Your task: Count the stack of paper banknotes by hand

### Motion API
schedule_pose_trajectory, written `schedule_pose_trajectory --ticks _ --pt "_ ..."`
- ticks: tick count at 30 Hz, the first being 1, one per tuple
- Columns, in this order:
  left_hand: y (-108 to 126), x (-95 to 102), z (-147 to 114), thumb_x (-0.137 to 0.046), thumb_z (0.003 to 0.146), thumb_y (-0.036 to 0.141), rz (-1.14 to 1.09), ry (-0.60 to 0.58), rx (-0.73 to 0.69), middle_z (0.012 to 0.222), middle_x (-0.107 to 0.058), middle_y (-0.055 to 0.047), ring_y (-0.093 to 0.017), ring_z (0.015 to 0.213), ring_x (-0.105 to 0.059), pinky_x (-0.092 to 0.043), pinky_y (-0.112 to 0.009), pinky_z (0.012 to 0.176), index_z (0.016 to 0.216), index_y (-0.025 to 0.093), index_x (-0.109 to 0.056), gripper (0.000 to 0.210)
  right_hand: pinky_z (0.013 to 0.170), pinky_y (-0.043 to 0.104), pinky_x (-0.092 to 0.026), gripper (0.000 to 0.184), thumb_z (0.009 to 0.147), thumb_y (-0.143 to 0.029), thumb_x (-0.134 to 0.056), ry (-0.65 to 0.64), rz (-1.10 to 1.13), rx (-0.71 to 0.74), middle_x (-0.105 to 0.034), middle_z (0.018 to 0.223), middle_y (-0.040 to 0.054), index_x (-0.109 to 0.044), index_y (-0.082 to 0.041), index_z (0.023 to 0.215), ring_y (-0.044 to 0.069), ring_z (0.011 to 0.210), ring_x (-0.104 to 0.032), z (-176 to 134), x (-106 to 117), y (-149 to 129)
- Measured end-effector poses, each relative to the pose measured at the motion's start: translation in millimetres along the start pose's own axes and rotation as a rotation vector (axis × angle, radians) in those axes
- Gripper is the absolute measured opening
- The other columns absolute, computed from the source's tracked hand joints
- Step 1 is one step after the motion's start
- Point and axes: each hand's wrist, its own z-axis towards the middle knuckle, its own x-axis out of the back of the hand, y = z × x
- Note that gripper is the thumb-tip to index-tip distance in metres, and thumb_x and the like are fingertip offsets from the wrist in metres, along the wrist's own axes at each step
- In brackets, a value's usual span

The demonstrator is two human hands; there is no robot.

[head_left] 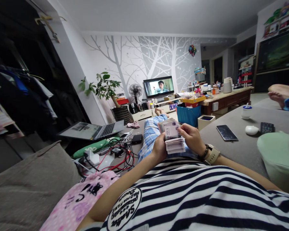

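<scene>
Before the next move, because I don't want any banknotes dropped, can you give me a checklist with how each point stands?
1. Left hand has a grip on the banknotes: ok, it holds them from the left side.
2. Right hand is on the banknotes: ok, its fingers are at their upper right edge.
3. Banknotes are squared into one neat stack: not ok, the lower ends hang in uneven layers.
4. Cables are apart from both hands: ok, the tangle lies off to the left.
5. Phone is apart from the right hand: ok, it lies farther right.
6. Number of banknotes: cannot tell, they overlap.
</scene>
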Motion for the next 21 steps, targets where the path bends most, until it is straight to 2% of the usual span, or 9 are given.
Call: schedule_pose_trajectory --ticks 5,9,13,17,21 --pt "0.5 -1.3 -3.0 -0.056 0.072 0.032 0.024 0.004 -0.041 0.072 -0.071 -0.006 -0.024 0.079 -0.067 -0.05 -0.033 0.073 0.09 0.012 -0.068 0.03 0.051 0.024 -0.029 0.03 0.085 -0.039 -0.051 -0.038 -0.005 -0.024 -0.042 0.056 -0.0034 -0.049 -0.018 0.064 0.01 0.053 -0.037 0.6 -0.1 2.7" --pt "2.6 -4.0 -6.7 -0.057 0.07 0.029 0.06 0.017 -0.094 0.072 -0.071 -0.005 -0.024 0.081 -0.066 -0.05 -0.032 0.074 0.089 0.012 -0.068 0.027 0.051 0.024 -0.029 0.03 0.084 -0.039 -0.052 -0.104 0.021 -0.043 -0.042 0.055 -0.0035 -0.048 -0.018 0.063 0.01 0.053 -0.036 0.1 -1.0 2.9" --pt "2.6 -4.0 -5.5 -0.056 0.071 0.032 0.039 0.003 -0.049 0.072 -0.071 -0.006 -0.025 0.081 -0.066 -0.05 -0.033 0.074 0.09 0.012 -0.068 0.029 0.051 0.024 -0.03 0.03 0.085 -0.042 -0.05 -0.125 0.045 -0.029 -0.043 0.056 -0.0028 -0.05 -0.018 0.065 0.011 0.053 -0.037 0.2 -0.8 1.8" --pt "0.9 0.1 -0.9 -0.057 0.072 0.034 0.023 -0.008 -0.038 0.075 -0.071 -0.007 -0.025 0.081 -0.066 -0.05 -0.034 0.075 0.092 0.012 -0.068 0.032 0.05 0.024 -0.029 0.034 0.084 -0.042 -0.051 -0.078 0.041 -0.023 -0.041 0.055 -0.0034 -0.046 -0.019 0.061 0.011 0.053 -0.036 1.0 -0.4 1.9" --pt "0.9 2.2 -0.3 -0.056 0.072 0.034 0.05 0.0 -0.062 0.076 -0.071 -0.007 -0.026 0.082 -0.066 -0.049 -0.035 0.076 0.092 0.011 -0.068 0.032 0.052 0.024 -0.03 0.03 0.085 -0.041 -0.051 -0.032 0.002 -0.029 -0.045 0.056 -0.0029 -0.05 -0.019 0.065 0.011 0.054 -0.039 1.1 -0.7 2.8"
